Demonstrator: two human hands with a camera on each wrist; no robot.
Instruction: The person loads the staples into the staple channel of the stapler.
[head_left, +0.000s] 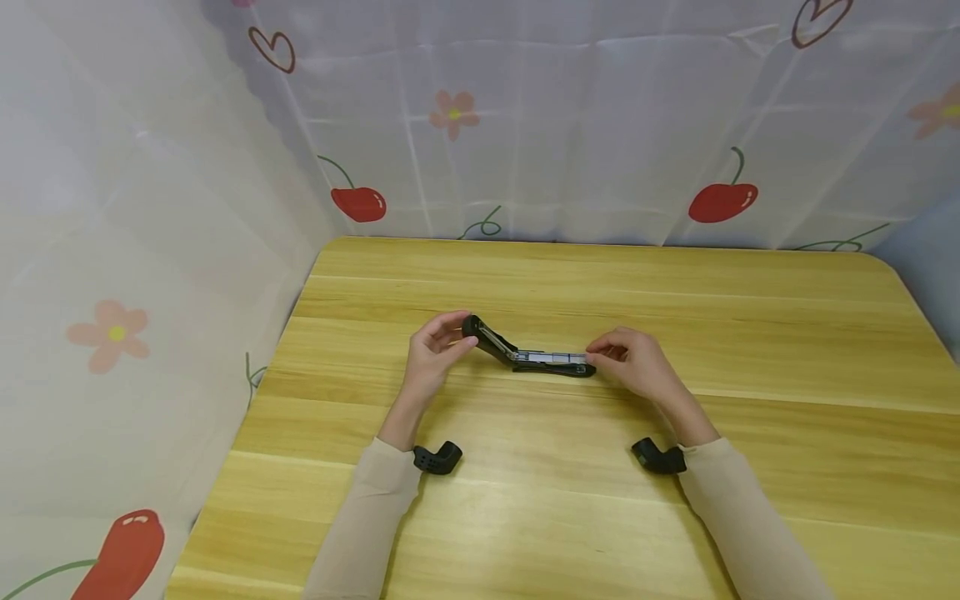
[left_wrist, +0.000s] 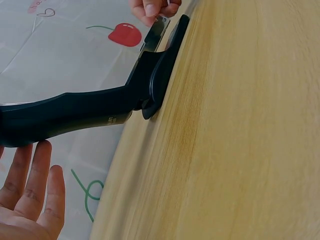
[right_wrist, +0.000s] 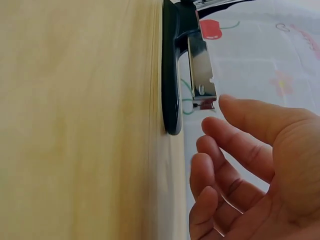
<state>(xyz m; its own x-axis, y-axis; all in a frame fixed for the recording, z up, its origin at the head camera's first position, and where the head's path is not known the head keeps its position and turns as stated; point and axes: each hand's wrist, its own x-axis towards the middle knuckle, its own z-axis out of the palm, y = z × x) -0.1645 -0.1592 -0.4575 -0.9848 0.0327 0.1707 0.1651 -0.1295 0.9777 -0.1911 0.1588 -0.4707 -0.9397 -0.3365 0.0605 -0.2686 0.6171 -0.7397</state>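
A black stapler (head_left: 553,369) lies on the table, its top arm (left_wrist: 75,112) swung up and back to the left. The silver staple magazine (right_wrist: 201,67) shows above the base (right_wrist: 171,75), with a gap between them toward the free end. My left hand (head_left: 429,357) holds the raised arm by its end, thumb on the near side and fingers beyond. My right hand (head_left: 633,360) is at the magazine's free end, with the thumb tip (right_wrist: 227,102) right beside it. Its other fingers are loosely bent below, nothing showing between them.
The wood-grain table (head_left: 525,517) has a far edge behind the stapler. A white sheet (head_left: 570,150) printed with cherries and flowers hangs at the back and left. Black wrist-worn devices (head_left: 437,458) sit at both sleeve cuffs.
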